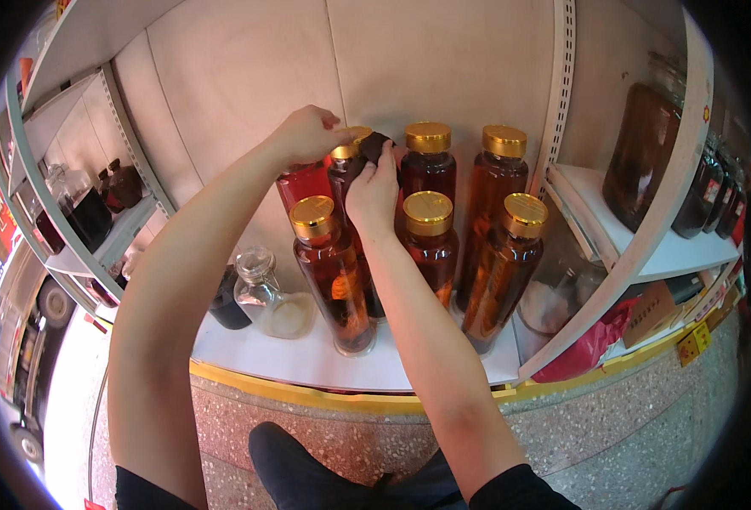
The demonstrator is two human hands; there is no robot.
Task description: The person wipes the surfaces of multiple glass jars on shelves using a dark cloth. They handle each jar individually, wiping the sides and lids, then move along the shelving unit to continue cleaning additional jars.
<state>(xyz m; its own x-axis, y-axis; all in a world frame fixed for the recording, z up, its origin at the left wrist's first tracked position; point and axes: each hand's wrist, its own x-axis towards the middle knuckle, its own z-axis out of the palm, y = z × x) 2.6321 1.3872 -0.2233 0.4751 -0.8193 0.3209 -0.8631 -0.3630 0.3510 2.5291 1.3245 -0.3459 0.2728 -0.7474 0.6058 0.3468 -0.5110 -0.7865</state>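
My left hand [308, 135] reaches to the back row, its fingers on the gold lid [357, 136] of a tall glass jar. My right hand [375, 194] holds a dark cloth [375, 148] against the lid and neck of that same jar. Much of this jar's body is behind my right hand and the jars in front. Beside it stand a jar of red liquid [304, 185], partly covered by my left arm, and a gold-lidded jar [427, 153]. In front are an amber jar [334, 280], another gold-lidded jar [429, 245] and a slimmer-looking tilted amber jar [503, 280].
A back-right jar [501, 153] stands near the slotted upright [557, 95]. On the white shelf [407, 370] sits a clear clip-top jar [267, 296], left of the row. Side shelves hold dark-filled jars [643, 146]. A red plastic bag [582, 350] lies low right, by a cardboard box [652, 312].
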